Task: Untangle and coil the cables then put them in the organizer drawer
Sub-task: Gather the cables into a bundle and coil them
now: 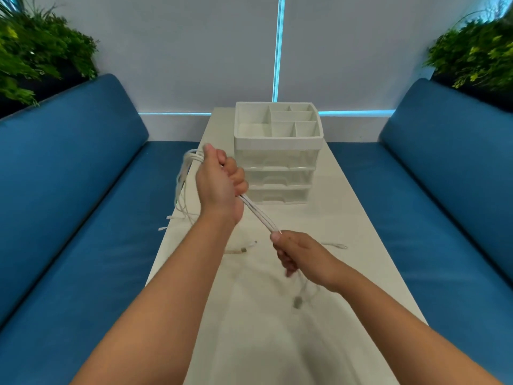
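Several smooth white cables (259, 215) ran taut above the table (347, 218), slanting from your left hand (220, 184) down to your right hand (297, 252), both fists gripping them before the ribbed plastic organizer (277, 151).

Single head-worn wide-angle view, forward and down along the table (347, 190), close above it.

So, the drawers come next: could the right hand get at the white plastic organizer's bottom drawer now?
Probably not yet: the right hand grips the white cables, though nothing blocks the bottom drawer.
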`<move>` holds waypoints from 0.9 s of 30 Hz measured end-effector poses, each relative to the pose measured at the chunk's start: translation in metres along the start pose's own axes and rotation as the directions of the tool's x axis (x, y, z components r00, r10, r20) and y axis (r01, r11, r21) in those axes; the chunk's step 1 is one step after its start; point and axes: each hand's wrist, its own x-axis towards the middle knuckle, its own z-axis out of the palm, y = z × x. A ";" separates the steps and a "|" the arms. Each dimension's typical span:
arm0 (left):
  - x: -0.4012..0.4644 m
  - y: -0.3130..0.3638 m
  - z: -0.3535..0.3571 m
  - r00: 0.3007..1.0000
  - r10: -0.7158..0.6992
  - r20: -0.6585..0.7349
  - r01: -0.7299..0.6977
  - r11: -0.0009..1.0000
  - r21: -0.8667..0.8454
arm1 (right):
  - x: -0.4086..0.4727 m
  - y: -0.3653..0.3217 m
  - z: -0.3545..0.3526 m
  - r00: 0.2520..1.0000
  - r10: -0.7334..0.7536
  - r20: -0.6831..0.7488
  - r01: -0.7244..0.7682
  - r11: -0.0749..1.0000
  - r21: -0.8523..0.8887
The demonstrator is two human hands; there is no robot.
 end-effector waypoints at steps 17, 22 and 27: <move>0.023 0.026 -0.006 0.999 0.029 -0.029 -0.031 0.997 -0.065 | -0.007 0.033 -0.007 0.973 -0.141 -0.185 0.109 0.979 -0.174; 0.025 0.036 -0.009 0.997 0.059 -0.049 -0.062 0.996 -0.057 | -0.012 0.052 -0.011 0.977 -0.108 -0.185 0.071 0.978 -0.197; 0.016 0.022 -0.007 0.997 0.059 -0.039 -0.058 0.998 0.037 | -0.002 0.044 -0.018 0.973 0.168 -0.157 -0.197 0.962 -0.190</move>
